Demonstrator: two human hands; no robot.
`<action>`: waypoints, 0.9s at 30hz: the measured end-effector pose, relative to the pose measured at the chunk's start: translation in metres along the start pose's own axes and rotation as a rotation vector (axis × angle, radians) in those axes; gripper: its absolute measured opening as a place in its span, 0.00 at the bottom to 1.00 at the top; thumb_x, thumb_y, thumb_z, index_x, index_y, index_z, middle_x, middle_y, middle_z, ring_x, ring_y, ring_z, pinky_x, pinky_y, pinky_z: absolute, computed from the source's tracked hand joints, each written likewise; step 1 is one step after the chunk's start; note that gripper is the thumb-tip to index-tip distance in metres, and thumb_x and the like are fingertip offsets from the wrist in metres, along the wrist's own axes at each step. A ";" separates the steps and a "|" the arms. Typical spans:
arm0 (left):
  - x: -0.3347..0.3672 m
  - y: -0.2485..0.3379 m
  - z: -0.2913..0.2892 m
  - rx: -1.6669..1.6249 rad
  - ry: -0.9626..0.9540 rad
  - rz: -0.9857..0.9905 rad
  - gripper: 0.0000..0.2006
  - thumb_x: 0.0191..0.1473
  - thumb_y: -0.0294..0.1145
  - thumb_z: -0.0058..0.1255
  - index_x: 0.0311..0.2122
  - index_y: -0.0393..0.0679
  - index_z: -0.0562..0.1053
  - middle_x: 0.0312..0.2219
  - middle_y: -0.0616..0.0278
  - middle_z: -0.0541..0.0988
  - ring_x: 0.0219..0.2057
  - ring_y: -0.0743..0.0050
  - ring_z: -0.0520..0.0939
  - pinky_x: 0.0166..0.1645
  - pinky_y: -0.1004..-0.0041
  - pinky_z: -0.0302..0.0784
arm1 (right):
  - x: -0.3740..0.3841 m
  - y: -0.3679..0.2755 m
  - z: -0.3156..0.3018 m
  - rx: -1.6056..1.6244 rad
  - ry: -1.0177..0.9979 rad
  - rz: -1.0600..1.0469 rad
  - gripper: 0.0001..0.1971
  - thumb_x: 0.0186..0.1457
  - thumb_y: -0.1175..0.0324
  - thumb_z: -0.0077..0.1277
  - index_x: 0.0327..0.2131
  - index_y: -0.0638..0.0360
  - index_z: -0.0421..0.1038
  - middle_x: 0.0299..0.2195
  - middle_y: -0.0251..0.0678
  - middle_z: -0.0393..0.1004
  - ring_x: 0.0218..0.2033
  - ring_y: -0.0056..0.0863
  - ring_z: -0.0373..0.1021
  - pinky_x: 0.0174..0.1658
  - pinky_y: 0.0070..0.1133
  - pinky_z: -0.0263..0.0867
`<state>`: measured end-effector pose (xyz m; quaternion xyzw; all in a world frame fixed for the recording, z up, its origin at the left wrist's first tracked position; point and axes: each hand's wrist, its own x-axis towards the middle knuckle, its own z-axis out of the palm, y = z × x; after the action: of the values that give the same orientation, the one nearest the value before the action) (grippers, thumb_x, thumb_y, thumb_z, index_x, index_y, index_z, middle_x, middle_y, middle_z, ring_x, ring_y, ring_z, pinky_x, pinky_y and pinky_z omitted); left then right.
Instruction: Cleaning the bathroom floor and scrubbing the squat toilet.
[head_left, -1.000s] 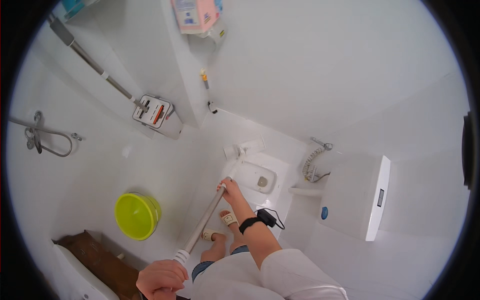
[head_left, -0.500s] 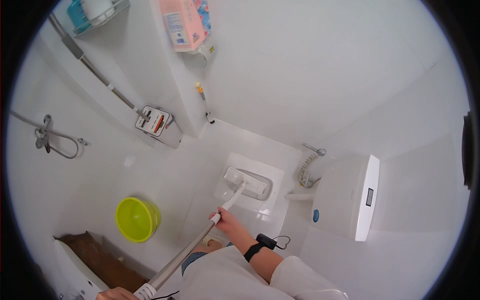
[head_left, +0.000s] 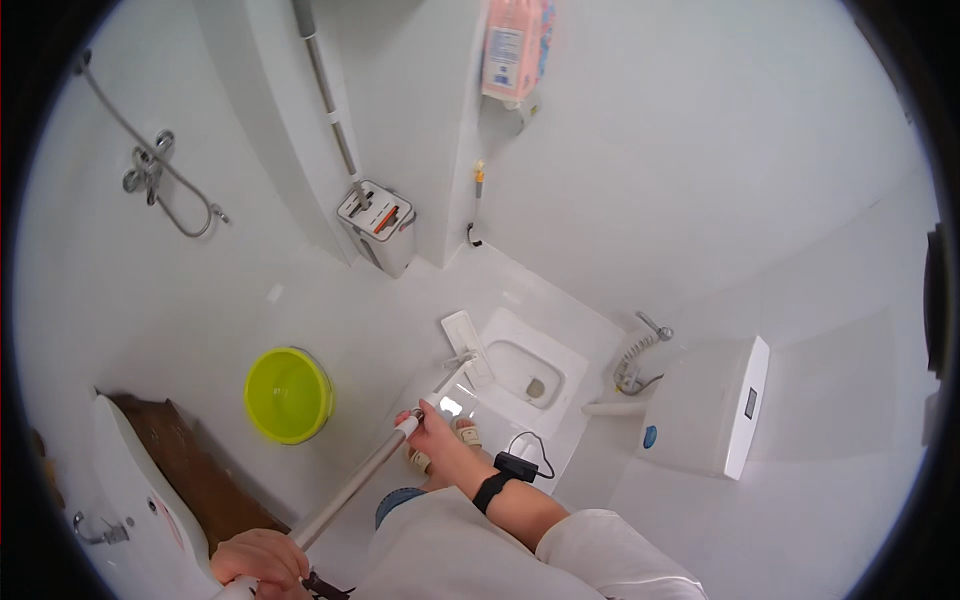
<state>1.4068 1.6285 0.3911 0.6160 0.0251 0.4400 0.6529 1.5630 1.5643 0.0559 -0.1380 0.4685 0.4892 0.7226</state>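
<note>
In the head view, the left hand's point(head_left: 258, 562) grip is wrapped round the upper end of the mop point(head_left: 352, 486), the right's point(head_left: 430, 430) round its pole by the white collar point(head_left: 407, 425). The flat mop head point(head_left: 466, 346) lies along the squat toilet's point(head_left: 567, 385) left edge. The pole looks stiff, probably light, slippery if wet; the collar should give good purchase.

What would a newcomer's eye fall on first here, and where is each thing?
Most likely the bright yellow-green bucket, standing on the pale floor at the left. Next comes the flat mop, slanting through the lower middle in the left hand and right hand, its white head at the left edge of the squat toilet. A pink package also stands out near the top.
</note>
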 end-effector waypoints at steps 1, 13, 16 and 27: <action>-0.002 0.005 -0.006 0.002 -0.030 0.003 0.12 0.50 0.34 0.43 0.22 0.37 0.62 0.08 0.68 0.60 0.06 0.81 0.57 0.10 0.80 0.51 | 0.002 0.006 -0.004 -0.011 0.001 0.001 0.10 0.55 0.64 0.35 0.32 0.61 0.52 0.23 0.41 0.59 0.23 0.33 0.60 0.31 0.33 0.64; -0.028 0.088 -0.070 -0.143 -0.020 0.287 0.07 0.45 0.27 0.44 0.20 0.38 0.62 0.08 0.68 0.61 0.04 0.82 0.58 0.09 0.83 0.56 | -0.059 0.088 -0.005 -0.477 -0.129 0.283 0.16 0.57 0.60 0.28 0.30 0.66 0.55 0.33 0.49 0.64 0.38 0.46 0.65 0.43 0.37 0.63; -0.029 0.088 -0.075 -0.103 -0.080 0.300 0.07 0.44 0.26 0.46 0.21 0.36 0.63 0.08 0.67 0.62 0.05 0.81 0.59 0.09 0.83 0.58 | -0.045 0.095 0.018 -0.588 -0.132 0.195 0.16 0.57 0.60 0.27 0.28 0.67 0.56 0.30 0.51 0.65 0.38 0.46 0.64 0.42 0.36 0.64; 0.012 0.075 -0.120 0.245 -0.312 0.238 0.06 0.43 0.24 0.48 0.18 0.36 0.66 0.09 0.62 0.66 0.10 0.75 0.67 0.16 0.77 0.68 | 0.092 0.169 0.126 -0.778 -0.029 0.187 0.14 0.55 0.61 0.33 0.37 0.63 0.51 0.32 0.48 0.63 0.30 0.39 0.66 0.35 0.32 0.66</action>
<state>1.3042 1.7185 0.4305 0.7499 -0.0956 0.4072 0.5125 1.4971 1.7821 0.0910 -0.3513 0.2485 0.6958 0.5751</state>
